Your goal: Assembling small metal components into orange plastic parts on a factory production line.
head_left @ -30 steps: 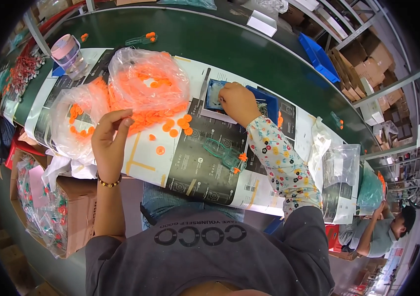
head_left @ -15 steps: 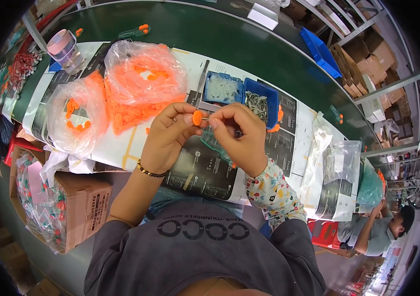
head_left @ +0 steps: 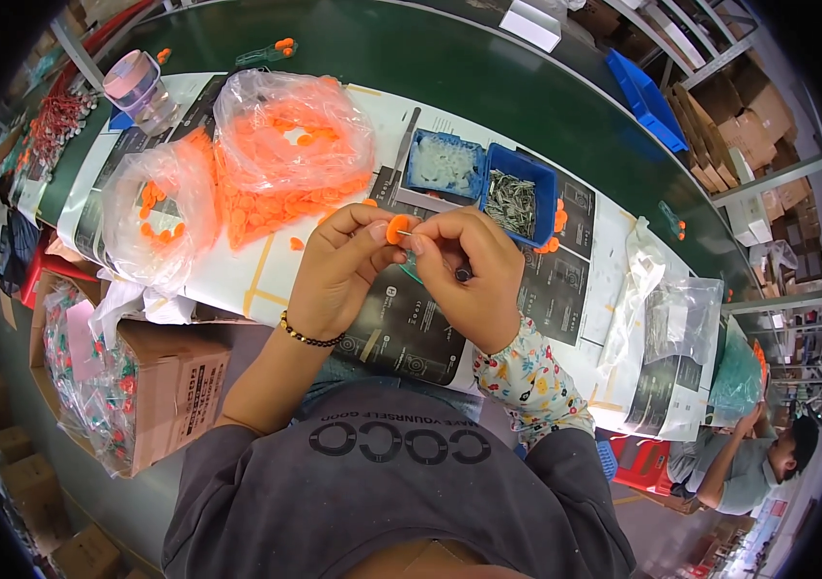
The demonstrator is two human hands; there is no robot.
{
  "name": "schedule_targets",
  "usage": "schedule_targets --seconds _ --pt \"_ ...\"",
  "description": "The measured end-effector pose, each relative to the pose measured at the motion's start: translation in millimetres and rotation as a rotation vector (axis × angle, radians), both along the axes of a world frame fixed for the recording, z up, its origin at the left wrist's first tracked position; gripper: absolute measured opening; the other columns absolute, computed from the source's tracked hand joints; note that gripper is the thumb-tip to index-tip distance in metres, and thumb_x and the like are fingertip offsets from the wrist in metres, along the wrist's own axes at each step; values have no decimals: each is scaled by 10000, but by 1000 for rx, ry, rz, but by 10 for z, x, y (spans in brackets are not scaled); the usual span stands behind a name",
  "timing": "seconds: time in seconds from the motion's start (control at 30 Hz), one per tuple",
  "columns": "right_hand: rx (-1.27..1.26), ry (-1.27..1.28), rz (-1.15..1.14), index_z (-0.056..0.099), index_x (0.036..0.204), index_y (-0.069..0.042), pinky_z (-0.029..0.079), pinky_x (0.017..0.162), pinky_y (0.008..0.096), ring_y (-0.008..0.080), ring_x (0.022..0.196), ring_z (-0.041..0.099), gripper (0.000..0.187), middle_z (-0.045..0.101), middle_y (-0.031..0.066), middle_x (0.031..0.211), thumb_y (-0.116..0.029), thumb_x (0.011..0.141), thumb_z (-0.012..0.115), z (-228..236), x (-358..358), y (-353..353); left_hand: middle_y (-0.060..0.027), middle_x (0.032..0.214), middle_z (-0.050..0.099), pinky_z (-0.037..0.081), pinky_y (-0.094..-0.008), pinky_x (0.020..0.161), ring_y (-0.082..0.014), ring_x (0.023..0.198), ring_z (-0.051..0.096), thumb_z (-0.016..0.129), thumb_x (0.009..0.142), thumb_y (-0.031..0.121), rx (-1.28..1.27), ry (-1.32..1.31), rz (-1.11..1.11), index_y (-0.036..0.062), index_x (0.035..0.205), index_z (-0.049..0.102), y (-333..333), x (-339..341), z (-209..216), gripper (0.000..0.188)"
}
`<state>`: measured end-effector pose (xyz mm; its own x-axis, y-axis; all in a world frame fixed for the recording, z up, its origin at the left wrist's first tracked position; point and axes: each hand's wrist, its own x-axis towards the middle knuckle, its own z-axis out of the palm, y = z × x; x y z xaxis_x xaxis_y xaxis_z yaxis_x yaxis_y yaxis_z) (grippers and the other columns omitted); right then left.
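Observation:
Both my hands meet above the near side of the table. My left hand [head_left: 332,280] pinches a small orange disc [head_left: 397,228] between thumb and fingers. My right hand [head_left: 473,275] grips a thin metal pin [head_left: 405,234], which points at the disc and looks to touch it; whether it is inserted I cannot tell. A small dark round thing [head_left: 464,275] shows by my right fingers, and I cannot tell whether they hold it. Beyond my right hand are a blue bin of metal pins [head_left: 510,205] and a blue tray of whitish clear pieces [head_left: 445,162].
Two clear bags of orange discs [head_left: 290,135] [head_left: 155,217] lie left, with loose discs spilling out. A drink bottle [head_left: 140,92] stands at the far left. Clear plastic bags [head_left: 681,318] lie right. A cardboard box [head_left: 174,391] of packed items stands lower left. A co-worker [head_left: 749,463] sits at right.
The whole view has shifted slightly, so the table items sit further right. My hands keep hold of the disc and pin. Less of the green clear piece below my hands shows now.

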<state>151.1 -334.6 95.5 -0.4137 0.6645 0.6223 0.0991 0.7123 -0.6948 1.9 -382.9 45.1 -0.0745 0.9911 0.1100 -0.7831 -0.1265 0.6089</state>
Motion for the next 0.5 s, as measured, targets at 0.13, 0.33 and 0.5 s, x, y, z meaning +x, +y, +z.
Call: schedule_targets --seconds 0.13,0.33,0.5 --pt "1 -36 -13 617 844 -14 343 489 177 31 564 454 75 583 16 765 14 794 665 -8 15 -3 -140 1074 650 508 -279 795 -154 897 619 561 933 87 10 31 41 -11 1023 585 -16 21 23 135" --pt "-73 -54 -28 607 845 -9 445 529 217 104 619 554 84 605 52 784 9 792 671 8 37 -54 -150 1082 650 498 -284 808 -151 894 611 564 933 93 37 136 92 -10 1023 579 -30 25 31 138" --pt "-62 -13 -6 613 837 -7 335 494 180 28 554 422 72 587 9 773 9 801 672 -5 -30 -46 -151 1073 653 495 -291 813 -150 887 609 567 932 94 29 61 87 -12 1020 579 -33 10 -17 138"
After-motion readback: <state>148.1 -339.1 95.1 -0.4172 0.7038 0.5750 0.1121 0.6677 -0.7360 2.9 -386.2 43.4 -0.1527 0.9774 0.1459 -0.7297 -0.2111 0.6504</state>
